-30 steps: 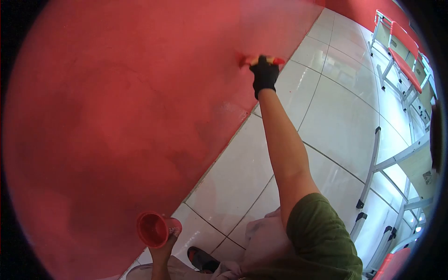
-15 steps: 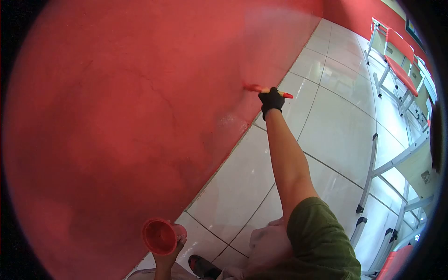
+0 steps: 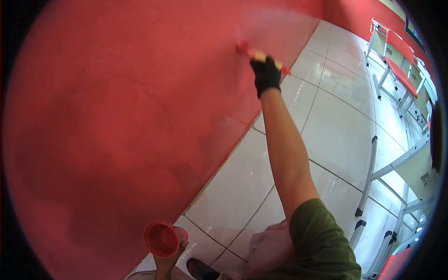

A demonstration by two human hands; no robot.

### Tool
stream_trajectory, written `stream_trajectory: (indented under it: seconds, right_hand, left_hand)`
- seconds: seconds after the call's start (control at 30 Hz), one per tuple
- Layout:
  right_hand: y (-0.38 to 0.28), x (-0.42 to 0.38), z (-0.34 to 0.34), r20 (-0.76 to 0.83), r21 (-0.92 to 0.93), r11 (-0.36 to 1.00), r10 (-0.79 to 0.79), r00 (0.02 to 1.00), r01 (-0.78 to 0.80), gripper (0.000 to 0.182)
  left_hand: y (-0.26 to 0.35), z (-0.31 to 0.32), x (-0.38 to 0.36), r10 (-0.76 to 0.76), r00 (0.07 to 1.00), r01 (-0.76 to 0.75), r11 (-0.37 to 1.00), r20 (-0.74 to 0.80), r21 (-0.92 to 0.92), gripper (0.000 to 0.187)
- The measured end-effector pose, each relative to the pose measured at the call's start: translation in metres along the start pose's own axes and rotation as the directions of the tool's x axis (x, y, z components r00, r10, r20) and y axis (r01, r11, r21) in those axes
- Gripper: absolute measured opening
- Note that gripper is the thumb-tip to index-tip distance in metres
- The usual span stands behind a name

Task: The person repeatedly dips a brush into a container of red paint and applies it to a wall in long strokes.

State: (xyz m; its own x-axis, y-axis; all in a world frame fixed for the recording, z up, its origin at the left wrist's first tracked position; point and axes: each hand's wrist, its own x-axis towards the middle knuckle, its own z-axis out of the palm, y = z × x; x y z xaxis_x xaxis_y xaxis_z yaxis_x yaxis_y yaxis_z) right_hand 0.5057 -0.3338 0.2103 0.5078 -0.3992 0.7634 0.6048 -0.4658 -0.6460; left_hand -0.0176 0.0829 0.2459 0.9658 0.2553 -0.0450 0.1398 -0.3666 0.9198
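My right hand, in a black glove, is closed around the handle of a paintbrush. The brush's red bristle end meets the red wall near a paler patch, while its red handle tip points right over the floor. Low in the view, my left hand grips a red cup from its right and lower side. The cup's mouth faces the camera, and red paint coats its inside.
White floor tiles run along the wall's lower edge. Red chairs with grey metal frames stand at the right. A dark shoe is at the bottom, near the cup.
My right hand and the paintbrush have moved up the view along the wall. My left hand and the cup have shifted very slightly.
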Motion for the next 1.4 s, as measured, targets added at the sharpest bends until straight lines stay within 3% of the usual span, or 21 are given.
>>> stream_trajectory:
  seconds: [0.03,0.07,0.13,0.23,0.37,0.53,0.6,0.63,0.67,0.7,0.73,0.8,0.83,0.9,0.93,1.0,1.03,1.13,1.17,1.23,1.4]
  right_hand:
    - [-0.072,-0.023,-0.023,-0.003,0.017,0.780,0.626,0.780,-0.626,0.051]
    - [-0.077,-0.054,-0.028,-0.111,0.000,0.798,0.599,0.793,-0.603,0.041]
    - [-0.102,-0.071,-0.043,-0.118,0.785,0.341,0.902,0.416,-0.518,0.017]
    - [-0.118,-0.062,-0.049,-0.207,0.563,0.539,0.826,0.524,-0.627,0.009]
    - [-0.165,0.016,-0.023,-0.112,0.749,0.616,0.480,0.870,-0.243,0.009]
    - [-0.226,0.090,-0.035,-0.223,0.823,0.559,0.482,0.847,-0.102,0.015]
    - [-0.226,0.079,-0.035,-0.313,0.013,0.949,0.302,0.900,-0.314,0.021]
    - [-0.198,0.074,-0.024,-0.315,-0.004,0.889,0.433,0.845,-0.457,0.026]
    - [-0.210,0.058,-0.035,-0.107,-0.684,0.656,0.343,0.933,-0.319,0.028]
    - [-0.193,0.044,-0.033,-0.193,-0.007,0.816,0.566,0.802,-0.578,0.030]
    - [-0.179,0.040,-0.038,-0.135,-0.368,0.759,0.528,0.838,-0.538,0.030]
    - [-0.130,0.055,-0.039,-0.111,0.252,0.759,0.639,0.761,-0.601,0.029]
    - [-0.153,0.063,-0.043,-0.114,0.254,0.758,0.640,0.760,-0.600,0.029]
    - [-0.191,0.080,-0.055,-0.160,-0.301,0.835,0.431,0.888,-0.460,0.032]
    - [-0.190,0.093,-0.045,-0.143,0.309,0.822,0.537,0.831,-0.478,0.037]
    - [-0.206,0.088,-0.046,-0.138,-0.289,0.845,0.428,0.893,-0.450,0.041]
    - [-0.180,0.083,-0.037,-0.136,-0.285,0.848,0.426,0.894,-0.447,0.041]
    - [-0.117,0.041,-0.019,0.040,0.456,0.634,0.687,0.726,-0.625,0.046]
    - [-0.103,0.018,-0.018,0.119,0.698,0.360,0.794,0.596,-0.619,0.047]
    - [-0.096,-0.034,-0.026,-0.035,0.119,0.675,0.736,0.676,-0.729,0.048]
    - [-0.061,-0.114,-0.055,-0.164,-0.206,0.604,0.754,0.636,-0.770,0.026]
  left_hand:
    - [0.001,0.001,0.002,0.055,0.998,-0.055,0.998,0.009,0.026,0.071]
    - [0.003,0.003,0.001,0.059,0.998,-0.059,0.998,0.005,0.029,0.071]
    - [0.007,0.005,-0.002,0.074,0.997,-0.075,0.996,-0.015,-0.039,0.070]
    - [0.005,0.003,-0.001,0.033,0.999,-0.033,0.999,0.011,0.002,0.070]
    - [0.010,0.006,0.002,0.065,0.998,-0.065,0.998,0.000,0.003,0.069]
    - [0.010,0.009,0.007,0.095,0.995,-0.094,0.995,0.033,-0.018,0.070]
    - [0.009,0.011,0.007,0.086,0.995,-0.085,0.996,0.043,-0.024,0.070]
    - [0.010,0.011,0.008,0.079,0.996,-0.078,0.997,0.045,-0.026,0.070]
    - [0.009,0.011,0.008,0.084,0.995,-0.083,0.996,0.044,-0.030,0.070]
    - [0.006,0.011,0.008,0.083,0.996,-0.082,0.996,0.040,-0.033,0.070]
    - [0.003,0.009,0.009,0.081,0.996,-0.080,0.996,0.036,-0.034,0.070]
    - [-0.007,0.006,0.010,0.061,0.997,-0.059,0.997,0.038,-0.047,0.070]
    - [-0.007,0.005,0.010,0.029,0.998,-0.026,0.998,0.047,-0.055,0.070]
    - [0.005,0.010,0.010,0.045,0.998,-0.043,0.997,0.043,-0.061,0.070]
    - [0.010,0.012,0.009,0.065,0.997,-0.062,0.995,0.033,-0.075,0.070]
    - [0.004,0.012,0.009,0.076,0.996,-0.074,0.996,0.037,-0.055,0.070]
    - [0.002,0.011,0.009,0.086,0.995,-0.085,0.996,0.040,-0.032,0.071]
    - [0.020,0.013,0.003,0.045,0.998,-0.038,0.985,0.038,-0.167,0.072]
    - [0.019,0.013,0.002,0.042,0.998,-0.035,0.985,0.037,-0.166,0.072]
    - [0.013,0.009,0.001,0.089,0.995,-0.083,0.990,0.050,-0.118,0.073]
    - [0.002,0.005,-0.005,0.045,0.999,-0.044,0.998,0.019,-0.041,0.072]
